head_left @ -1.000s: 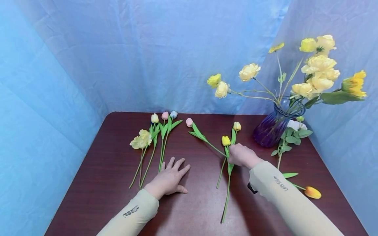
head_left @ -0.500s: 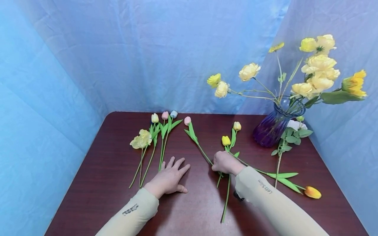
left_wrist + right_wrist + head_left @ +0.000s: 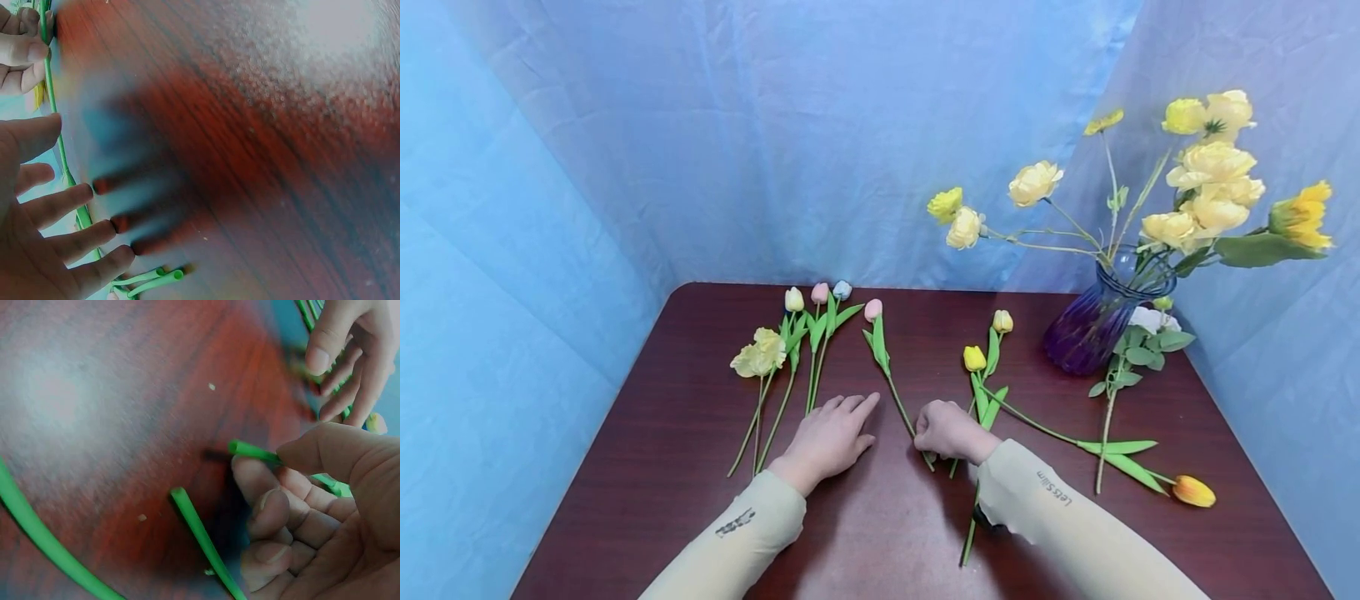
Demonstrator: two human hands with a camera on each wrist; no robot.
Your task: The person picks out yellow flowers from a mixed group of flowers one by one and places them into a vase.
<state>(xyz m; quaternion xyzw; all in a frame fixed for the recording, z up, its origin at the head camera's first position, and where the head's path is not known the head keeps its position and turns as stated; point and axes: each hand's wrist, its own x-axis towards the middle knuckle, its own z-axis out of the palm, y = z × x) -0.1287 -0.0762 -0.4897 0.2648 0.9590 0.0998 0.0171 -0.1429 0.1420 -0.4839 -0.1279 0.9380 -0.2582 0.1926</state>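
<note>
My right hand (image 3: 951, 429) pinches the lower stem of a pink tulip (image 3: 873, 311), whose flower points to the table's far edge. In the right wrist view, the cut stem end (image 3: 244, 449) sticks out between thumb and index finger. My left hand (image 3: 827, 437) has its fingers extended beside the stems and holds nothing. A yellow tulip (image 3: 974, 358), a pale yellow tulip (image 3: 1002, 322) and an orange tulip (image 3: 1194, 490) lie to the right, with stems crossing partly beneath my right forearm.
A purple-blue glass vase (image 3: 1078, 329) holding several yellow flowers stands at the back right. A white rose (image 3: 1150, 318) lies beside it. At left lie a pale yellow ruffled flower (image 3: 760, 354) and white (image 3: 793, 300), pink (image 3: 820, 293) and blue (image 3: 842, 290) tulips.
My right hand has moved left and nearer with the pink tulip, whose stem has swung more upright in the head view. My left hand has shifted slightly, its fingers now closer together.
</note>
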